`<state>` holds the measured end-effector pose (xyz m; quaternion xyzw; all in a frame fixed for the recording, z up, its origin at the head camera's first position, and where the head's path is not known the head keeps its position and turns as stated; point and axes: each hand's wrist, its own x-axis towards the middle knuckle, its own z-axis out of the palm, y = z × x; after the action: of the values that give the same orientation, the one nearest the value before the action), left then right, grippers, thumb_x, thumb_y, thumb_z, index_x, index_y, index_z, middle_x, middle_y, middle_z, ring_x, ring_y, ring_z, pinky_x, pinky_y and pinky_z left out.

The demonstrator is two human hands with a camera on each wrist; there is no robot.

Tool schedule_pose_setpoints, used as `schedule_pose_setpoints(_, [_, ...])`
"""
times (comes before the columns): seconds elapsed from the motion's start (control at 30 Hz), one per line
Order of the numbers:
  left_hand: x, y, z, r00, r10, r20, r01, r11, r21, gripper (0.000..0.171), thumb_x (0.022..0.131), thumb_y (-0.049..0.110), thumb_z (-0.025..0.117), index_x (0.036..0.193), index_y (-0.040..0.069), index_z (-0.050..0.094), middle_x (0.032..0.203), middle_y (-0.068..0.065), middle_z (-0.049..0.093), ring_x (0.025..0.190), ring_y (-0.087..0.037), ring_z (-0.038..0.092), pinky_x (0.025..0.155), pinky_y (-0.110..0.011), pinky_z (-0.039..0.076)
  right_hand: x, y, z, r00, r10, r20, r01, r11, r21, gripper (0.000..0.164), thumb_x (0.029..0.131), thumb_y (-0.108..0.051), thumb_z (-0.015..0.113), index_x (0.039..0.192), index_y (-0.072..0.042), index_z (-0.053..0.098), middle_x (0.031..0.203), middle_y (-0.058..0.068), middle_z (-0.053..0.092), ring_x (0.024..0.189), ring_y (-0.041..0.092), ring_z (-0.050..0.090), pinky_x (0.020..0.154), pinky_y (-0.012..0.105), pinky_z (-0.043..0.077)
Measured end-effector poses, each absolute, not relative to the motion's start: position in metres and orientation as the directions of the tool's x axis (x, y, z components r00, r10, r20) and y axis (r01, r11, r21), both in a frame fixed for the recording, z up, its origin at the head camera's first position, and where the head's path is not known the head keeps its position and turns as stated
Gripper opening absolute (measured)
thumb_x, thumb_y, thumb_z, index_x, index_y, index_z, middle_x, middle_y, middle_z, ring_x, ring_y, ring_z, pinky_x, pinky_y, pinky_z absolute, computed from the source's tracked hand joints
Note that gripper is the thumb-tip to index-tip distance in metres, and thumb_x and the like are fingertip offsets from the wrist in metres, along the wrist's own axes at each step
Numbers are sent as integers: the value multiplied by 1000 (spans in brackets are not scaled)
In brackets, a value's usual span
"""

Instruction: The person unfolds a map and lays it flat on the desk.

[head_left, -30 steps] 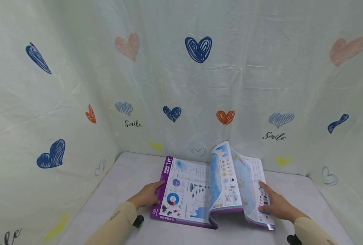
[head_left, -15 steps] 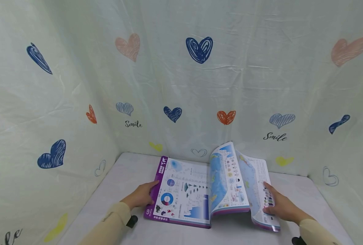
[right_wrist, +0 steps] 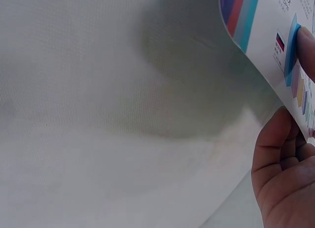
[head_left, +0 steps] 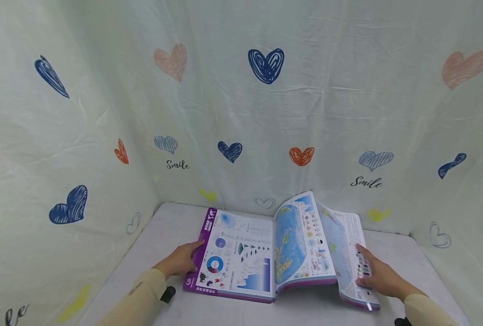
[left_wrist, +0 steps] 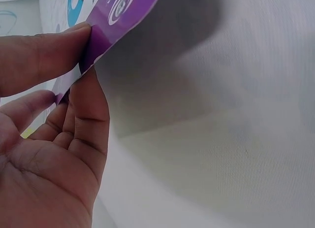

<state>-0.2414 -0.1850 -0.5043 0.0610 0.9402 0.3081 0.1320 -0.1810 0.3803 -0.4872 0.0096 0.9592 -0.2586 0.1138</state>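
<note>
A glossy fold-out map (head_left: pixel 251 267) with a purple border lies partly unfolded on the white table. Its left panel carries charts and a ring diagram. In the middle, a folded blue map panel (head_left: pixel 292 242) stands up and leans right, overlapping the right panel (head_left: pixel 349 253). My left hand (head_left: pixel 180 259) pinches the purple left edge, thumb on top and fingers beneath; the left wrist view shows that purple corner (left_wrist: pixel 110 36) raised. At the opposite edge my right hand (head_left: pixel 378 276) pinches the right panel, its thumb on the printed side (right_wrist: pixel 268 46).
A white curtain (head_left: pixel 266 113) printed with hearts and "Smile" hangs behind the table and along its sides. The map's upper fold reaches close to the back curtain. White tabletop (head_left: pixel 298 310) shows in front of the map.
My hands have moved apart, the left one leftward and the right one rightward. The map has spread wider, and more of the blue middle panel shows.
</note>
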Motion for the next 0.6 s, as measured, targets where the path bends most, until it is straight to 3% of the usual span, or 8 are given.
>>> schedule_pose_setpoints(0.3, [-242,-197,-503,-957,199,-210,34,798,601,83,75,-10,76,150,5,44,143,-29,46,107,-36,53,92,-53,52,-179,388,-489,-972,-31,-232,87,872,-482,118,72,-33,88,155,3,12,137,44,35,94,36,53,93,66,40])
schedule_pose_setpoints(0.6, [-243,-213,-506,-961,189,-200,34,802,597,82,76,-10,76,150,3,43,142,-29,47,105,-34,54,89,-49,54,-178,398,-492,-969,3,-248,116,889,-443,122,68,-33,89,155,3,12,136,44,35,93,34,54,92,65,42])
